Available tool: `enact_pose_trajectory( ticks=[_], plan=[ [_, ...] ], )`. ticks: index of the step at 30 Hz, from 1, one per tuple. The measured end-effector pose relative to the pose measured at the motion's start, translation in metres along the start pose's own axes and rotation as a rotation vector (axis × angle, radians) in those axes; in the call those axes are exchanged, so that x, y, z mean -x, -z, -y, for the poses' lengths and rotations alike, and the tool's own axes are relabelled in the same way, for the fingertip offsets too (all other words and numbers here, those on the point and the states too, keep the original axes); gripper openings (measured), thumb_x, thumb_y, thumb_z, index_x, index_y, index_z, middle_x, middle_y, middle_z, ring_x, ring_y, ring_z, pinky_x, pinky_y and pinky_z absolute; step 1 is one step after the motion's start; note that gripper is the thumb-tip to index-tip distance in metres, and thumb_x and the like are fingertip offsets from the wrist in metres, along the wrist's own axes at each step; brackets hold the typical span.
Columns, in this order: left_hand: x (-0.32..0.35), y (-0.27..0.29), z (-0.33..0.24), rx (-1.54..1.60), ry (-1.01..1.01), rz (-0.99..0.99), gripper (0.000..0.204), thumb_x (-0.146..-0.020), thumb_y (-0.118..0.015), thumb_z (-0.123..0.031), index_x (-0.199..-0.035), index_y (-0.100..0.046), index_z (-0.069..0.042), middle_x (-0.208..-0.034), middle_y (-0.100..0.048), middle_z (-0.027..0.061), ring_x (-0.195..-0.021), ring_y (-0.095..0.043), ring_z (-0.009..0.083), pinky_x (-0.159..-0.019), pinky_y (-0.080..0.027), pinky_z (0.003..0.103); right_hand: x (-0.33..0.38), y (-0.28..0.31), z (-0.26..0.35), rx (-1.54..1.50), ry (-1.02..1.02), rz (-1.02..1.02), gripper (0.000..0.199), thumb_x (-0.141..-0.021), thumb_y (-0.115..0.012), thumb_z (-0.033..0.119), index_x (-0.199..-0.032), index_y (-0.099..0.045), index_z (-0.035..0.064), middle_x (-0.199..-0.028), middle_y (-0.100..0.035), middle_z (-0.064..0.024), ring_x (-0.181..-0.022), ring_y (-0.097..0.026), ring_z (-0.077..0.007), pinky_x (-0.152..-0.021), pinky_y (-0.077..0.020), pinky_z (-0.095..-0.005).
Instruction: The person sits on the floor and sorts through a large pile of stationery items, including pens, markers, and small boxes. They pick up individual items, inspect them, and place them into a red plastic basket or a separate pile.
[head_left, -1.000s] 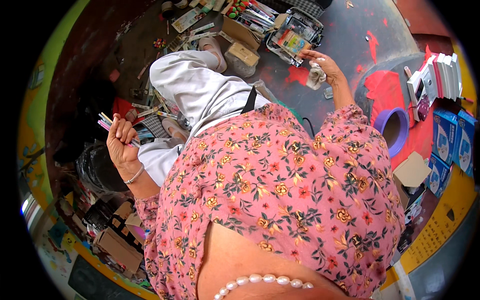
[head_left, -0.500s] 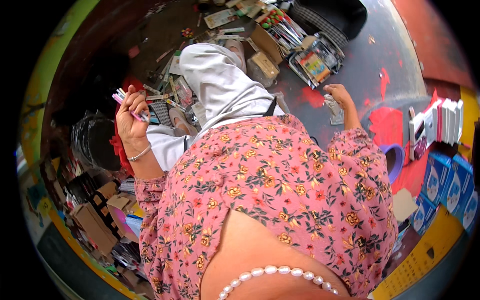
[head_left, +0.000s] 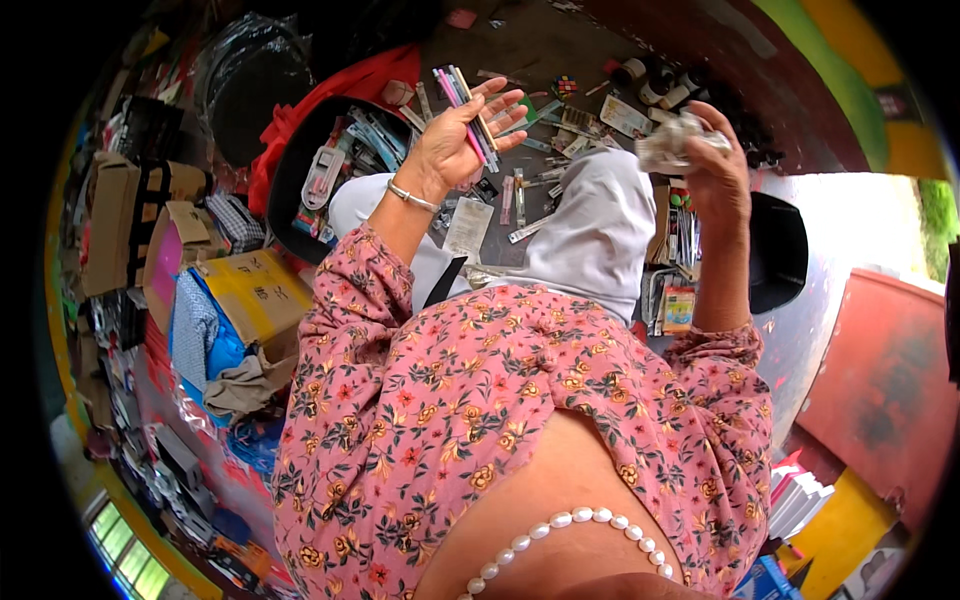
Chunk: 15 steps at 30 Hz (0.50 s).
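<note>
Could spill slim pens [head_left: 482, 132], thumb-pinned in a half-open left hand [head_left: 455, 140], by slackening that pinch while gripping crumpled cloth [head_left: 668, 148] in a curled right hand [head_left: 722, 165].

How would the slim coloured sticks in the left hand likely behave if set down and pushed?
The slim sticks look straight, so they are probably fairly stiff. Being so thin, each is likely light. No band shows around them, so they may slide or roll apart.
</note>
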<state>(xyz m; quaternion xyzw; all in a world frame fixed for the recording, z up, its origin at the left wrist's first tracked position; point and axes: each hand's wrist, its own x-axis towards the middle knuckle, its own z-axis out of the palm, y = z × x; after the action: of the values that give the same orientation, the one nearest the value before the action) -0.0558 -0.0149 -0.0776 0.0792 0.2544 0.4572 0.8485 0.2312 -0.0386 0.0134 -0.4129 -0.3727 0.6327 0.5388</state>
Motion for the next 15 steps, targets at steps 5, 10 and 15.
enact_pose_trajectory(
  ticks=[5, 10, 15],
  plan=[
    [-0.008, 0.009, 0.000, -0.086, 0.083, -0.008, 0.032, -0.087, -0.043, -0.015, -0.116, -0.040, 0.000, -0.113, -0.049, 0.0172, -0.100, -0.052, 0.0255, -0.081, -0.047, 0.036, -0.038, -0.081, -0.039, 0.284, -0.200, 0.149, 0.018, -0.069, -0.060, 0.005, -0.085, -0.057, -0.0004, -0.076, -0.056, -0.0038, -0.065, -0.052, -0.0077, -0.059, -0.0425, -0.0199],
    [-0.013, -0.001, -0.015, -0.383, 0.310, -0.020, 0.025, -0.085, -0.048, -0.015, -0.101, -0.049, 0.004, -0.085, -0.059, 0.0141, -0.071, -0.061, 0.0161, -0.059, -0.052, 0.023, -0.076, -0.081, -0.080, 0.411, -0.328, 0.087, 0.027, -0.073, -0.063, 0.021, -0.086, -0.056, -0.0008, -0.072, -0.056, -0.0048, -0.064, -0.053, -0.0104, -0.056, -0.0434, -0.0211],
    [-0.002, -0.027, 0.027, -0.581, 0.394, 0.140, 0.017, -0.081, -0.044, -0.011, -0.087, -0.054, 0.002, -0.069, -0.060, 0.0104, -0.052, -0.056, 0.0091, -0.043, -0.045, 0.018, -0.056, -0.082, -0.069, 0.421, -0.616, 0.266, 0.027, -0.073, -0.065, 0.018, -0.084, -0.053, -0.0034, -0.072, -0.058, -0.0107, -0.060, -0.057, -0.0166, -0.053, -0.0470, -0.0263]
  ],
)
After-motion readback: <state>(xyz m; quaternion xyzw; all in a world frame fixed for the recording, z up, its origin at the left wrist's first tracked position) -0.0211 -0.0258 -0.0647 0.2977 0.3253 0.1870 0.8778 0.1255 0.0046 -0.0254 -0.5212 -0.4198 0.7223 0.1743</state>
